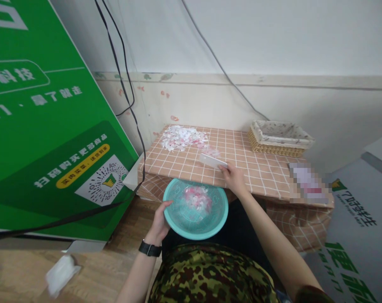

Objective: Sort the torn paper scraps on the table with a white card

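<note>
My left hand (160,222) grips the left rim of a teal plastic colander (195,233), which is held just below the table's front edge. Pink and white scraps (197,198) lie in the bottom of it. Over the table, my right hand (233,176) is closed round one end of a flat white bar (212,160); its exact kind I cannot make out. Beyond the bar, a heap of white paper-like scraps (181,137) is spread on the cloth, with some pink ones (209,149) trailing toward the bar.
A checked brown cloth covers the table (257,176). At its back right stands a wicker basket (277,147) with a fabric lining. A blurred-out flat item (309,183) lies near the right end. Green panel (52,139) on the left, with black cables (135,122) hanging before it.
</note>
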